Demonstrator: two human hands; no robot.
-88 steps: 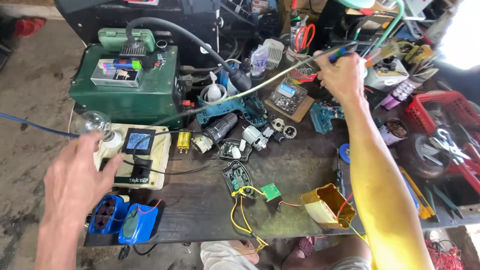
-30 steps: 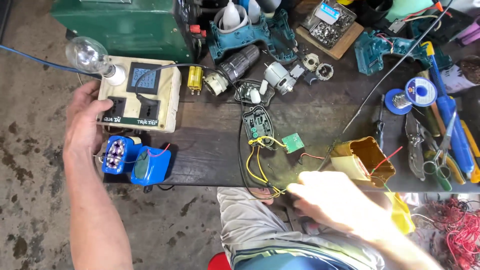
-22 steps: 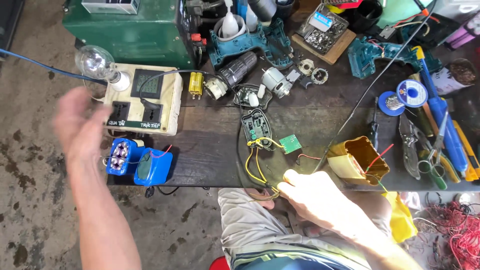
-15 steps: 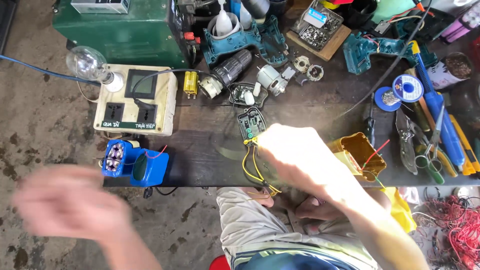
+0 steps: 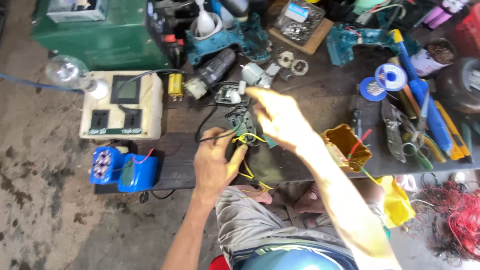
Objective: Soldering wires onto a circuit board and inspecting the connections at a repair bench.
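Pinching yellow wires (image 5: 248, 138), the left hand (image 5: 216, 162) works over a cluttered dark desk (image 5: 320, 107). Right hand (image 5: 280, 117) hovers open above the circuit board (image 5: 240, 119); stained concrete floor (image 5: 45, 200) below

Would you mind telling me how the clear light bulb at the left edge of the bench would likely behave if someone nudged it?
The light bulb looks like thin clear glass, so probably fragile. Its round globe overhangs the bench edge, so it might swing or drop. Its socket seems fixed to the cream socket box, which probably stops it rolling.
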